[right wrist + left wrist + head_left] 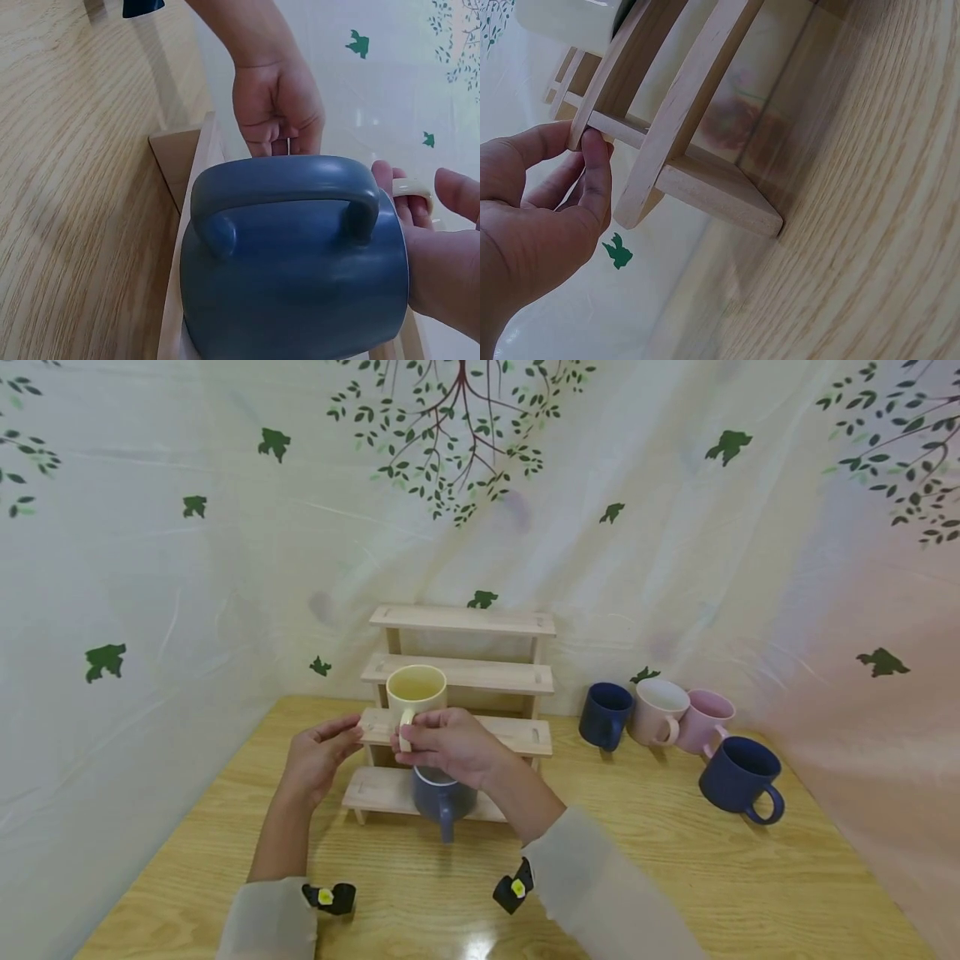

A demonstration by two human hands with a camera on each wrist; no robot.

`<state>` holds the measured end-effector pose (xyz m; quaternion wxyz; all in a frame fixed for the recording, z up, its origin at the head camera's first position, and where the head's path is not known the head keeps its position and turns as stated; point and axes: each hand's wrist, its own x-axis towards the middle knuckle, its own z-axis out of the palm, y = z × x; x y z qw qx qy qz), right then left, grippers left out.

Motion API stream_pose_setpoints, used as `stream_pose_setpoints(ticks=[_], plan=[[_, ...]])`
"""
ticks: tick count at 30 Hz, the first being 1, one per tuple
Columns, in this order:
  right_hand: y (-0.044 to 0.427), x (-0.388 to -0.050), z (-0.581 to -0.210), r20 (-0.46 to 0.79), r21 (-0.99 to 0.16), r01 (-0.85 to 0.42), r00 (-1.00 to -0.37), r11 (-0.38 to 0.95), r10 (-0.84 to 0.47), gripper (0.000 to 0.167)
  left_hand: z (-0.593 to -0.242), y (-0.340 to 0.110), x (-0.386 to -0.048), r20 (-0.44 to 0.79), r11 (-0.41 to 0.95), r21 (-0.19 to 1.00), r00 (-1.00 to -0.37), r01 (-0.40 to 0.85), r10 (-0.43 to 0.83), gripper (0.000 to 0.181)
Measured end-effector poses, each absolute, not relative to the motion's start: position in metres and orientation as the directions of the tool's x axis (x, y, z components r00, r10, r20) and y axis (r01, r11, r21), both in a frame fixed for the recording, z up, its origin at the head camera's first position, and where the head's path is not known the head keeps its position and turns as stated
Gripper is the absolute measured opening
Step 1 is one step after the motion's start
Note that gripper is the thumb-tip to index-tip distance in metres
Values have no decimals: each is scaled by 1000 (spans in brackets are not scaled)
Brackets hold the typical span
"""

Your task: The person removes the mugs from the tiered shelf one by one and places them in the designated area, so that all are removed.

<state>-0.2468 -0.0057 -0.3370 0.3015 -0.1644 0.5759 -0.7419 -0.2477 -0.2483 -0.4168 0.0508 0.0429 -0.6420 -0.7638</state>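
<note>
- Yellow mug (416, 688) is upright at the second step from the bottom of the wooden stand (487, 673); I cannot tell whether its base rests there.
- Right-hand grip (459, 747) pinches its handle.
- Left-hand grip (318, 758) pinches that step's left end between thumb and finger.
- Grey-blue mug (431, 797) sits on the bottom step.
- Four other mugs (733, 775) stand on the bench (420, 897), right.
</note>
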Motion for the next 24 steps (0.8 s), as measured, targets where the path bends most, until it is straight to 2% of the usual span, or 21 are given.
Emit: stream_pose_setpoints(ticks=[5,16,24], plan=[[-9,-245,-338,-85,-967,217,-773,-136,-629,10,-417,-248,-248,-1,-169,985,-991,22,-135,48],[-13,-244,-341,-93,-962,223,-809,-158,-580,6,-417,-249,-247,-6,-163,986,-991,17,-135,48],[-10,-241,-339,-42,-965,192,-789,-181,-613,6,-417,-249,-248,-6,-163,986,-991,16,-132,49]])
